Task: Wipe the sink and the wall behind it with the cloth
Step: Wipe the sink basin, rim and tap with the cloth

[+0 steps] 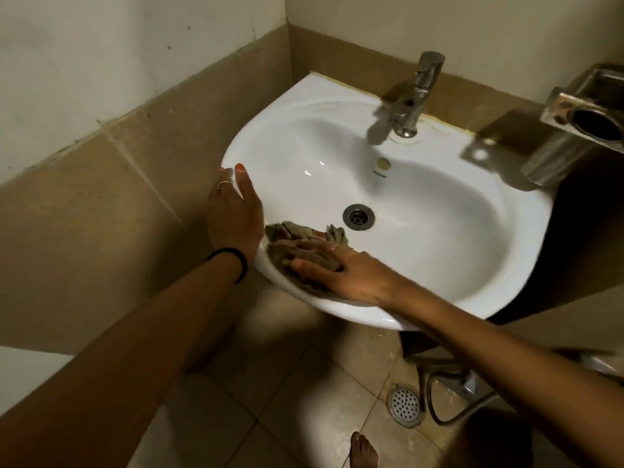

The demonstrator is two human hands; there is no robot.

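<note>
Right now the right hand [351,275] presses a crumpled brown cloth [304,246] flat against the near-left inner rim of the white sink [439,231], just short of the drain [358,216]; its fingers [305,266] lie spread on top of the cloth rather than clamped round it. The left hand [234,214] steadies the sink's left edge, fingers curled loosely over the rim and holding nothing. Judging by this, the basin wipe is in hand, with the wall [371,59] behind the tap [417,96] not yet reached. Next probably calls for sweeping the cloth round the bowl toward the tap, then up to the wall.
</note>
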